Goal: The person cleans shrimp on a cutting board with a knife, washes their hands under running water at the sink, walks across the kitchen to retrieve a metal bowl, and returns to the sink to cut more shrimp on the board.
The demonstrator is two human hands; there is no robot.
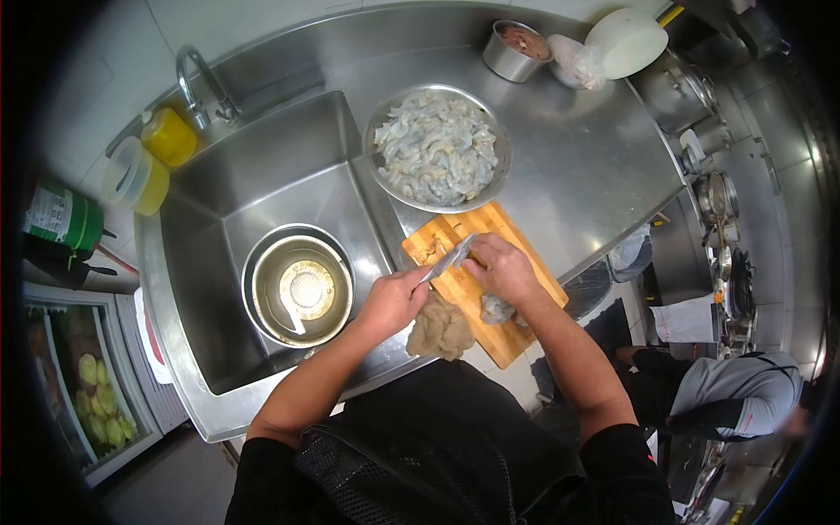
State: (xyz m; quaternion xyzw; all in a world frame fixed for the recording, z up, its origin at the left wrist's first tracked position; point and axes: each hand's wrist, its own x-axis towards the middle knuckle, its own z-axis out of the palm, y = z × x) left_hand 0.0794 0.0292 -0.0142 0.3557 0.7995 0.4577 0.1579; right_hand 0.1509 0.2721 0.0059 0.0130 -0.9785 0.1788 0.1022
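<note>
My left hand (396, 300) is closed around one end of a long, thin grey piece (448, 260), possibly a strip of cloth or seafood; its nature is unclear. The fingers of my right hand (500, 267) pinch its other end over a wooden cutting board (541, 278). Small brown scraps (433, 249) lie at the board's upper left. A crumpled brown cloth (440, 329) is below my left hand, by the counter edge. Under my right wrist a small grey lump (496, 309) rests on the board. Beyond the board stands a metal bowl (378, 179) full of pale, greyish seafood pieces (435, 149).
A sink (262, 197) on the left holds a round metal pot (348, 304). Yellow liquid containers (169, 137) stand by the faucet (194, 87). A metal pot of reddish food (516, 54) sits at the back. Another person (735, 394) is at the lower right.
</note>
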